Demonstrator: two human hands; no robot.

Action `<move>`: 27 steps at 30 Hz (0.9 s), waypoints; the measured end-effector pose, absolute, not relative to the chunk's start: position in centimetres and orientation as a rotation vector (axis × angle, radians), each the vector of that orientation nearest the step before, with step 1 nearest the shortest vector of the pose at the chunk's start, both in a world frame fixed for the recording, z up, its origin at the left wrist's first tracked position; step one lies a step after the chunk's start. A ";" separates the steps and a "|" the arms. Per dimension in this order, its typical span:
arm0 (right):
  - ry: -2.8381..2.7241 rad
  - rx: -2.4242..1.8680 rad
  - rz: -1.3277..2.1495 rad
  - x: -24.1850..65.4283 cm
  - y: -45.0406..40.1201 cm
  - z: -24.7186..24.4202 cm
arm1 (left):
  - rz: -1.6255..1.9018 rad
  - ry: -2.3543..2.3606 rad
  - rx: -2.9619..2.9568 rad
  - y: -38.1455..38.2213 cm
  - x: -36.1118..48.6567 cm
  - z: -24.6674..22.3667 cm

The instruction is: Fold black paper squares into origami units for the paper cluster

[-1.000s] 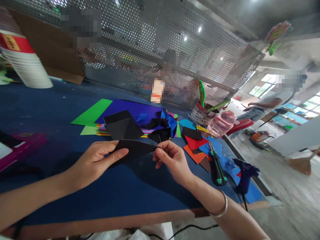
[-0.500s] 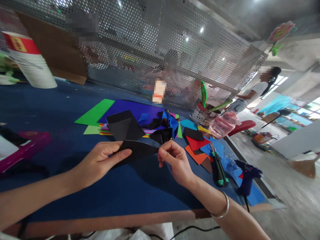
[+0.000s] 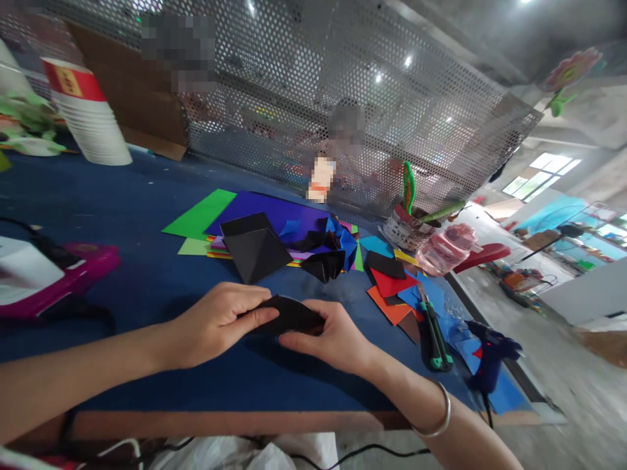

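A folded piece of black paper point(image 3: 292, 316) is held above the blue table between both hands. My left hand point(image 3: 223, 324) pinches its left end, thumb on top. My right hand point(image 3: 330, 334) grips the right end, thumb along the near edge and fingers behind. Just beyond the hands, black paper squares point(image 3: 255, 248) with creases lie partly over a stack of coloured sheets point(image 3: 230, 245). Folded black paper pieces point(image 3: 323, 264) and folded blue paper pieces point(image 3: 347, 243) rest to their right.
Right of the hands are loose paper scraps point(image 3: 392, 281), a green-handled utility knife point(image 3: 435, 336) and a glue gun point(image 3: 490, 359). A pink plastic bottle point(image 3: 448, 248) and a pot point(image 3: 406, 225) stand behind. Paper cups point(image 3: 93, 117) and a magenta device point(image 3: 93, 274) are left. Perforated metal screen point(image 3: 294, 85) backs the table.
My right hand has moved left and its grip now wraps the paper's right end instead of pinching the tip. The paper sits lower, and the view has shifted slightly.
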State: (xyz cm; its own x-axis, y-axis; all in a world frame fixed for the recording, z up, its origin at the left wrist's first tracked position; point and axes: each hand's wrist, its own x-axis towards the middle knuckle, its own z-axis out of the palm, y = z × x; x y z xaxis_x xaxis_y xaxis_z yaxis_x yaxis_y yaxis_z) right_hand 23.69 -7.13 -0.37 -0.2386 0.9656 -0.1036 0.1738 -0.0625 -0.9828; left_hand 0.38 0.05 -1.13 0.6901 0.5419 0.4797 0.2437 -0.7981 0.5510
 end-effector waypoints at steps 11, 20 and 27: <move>-1.727 -1.296 1.196 23.3 -7.9 -1.1 | 0.855 0.372 2.483 -1.3 0.8 -1.0; -1.718 -1.328 1.042 23.4 -8.3 -0.7 | 0.616 0.536 2.155 -0.4 0.8 -2.1; -1.716 -1.327 1.089 23.2 -8.3 -0.4 | 0.579 0.623 2.046 -1.6 1.1 -0.4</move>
State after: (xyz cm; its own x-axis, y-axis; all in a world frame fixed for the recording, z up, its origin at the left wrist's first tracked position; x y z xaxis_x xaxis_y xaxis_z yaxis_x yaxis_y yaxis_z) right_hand 23.24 -8.34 -0.40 -0.2306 0.9725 0.0326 0.3845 0.1219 -0.9150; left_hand 1.09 -1.62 -0.43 0.7641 0.6244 0.1621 0.2065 -0.4749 0.8555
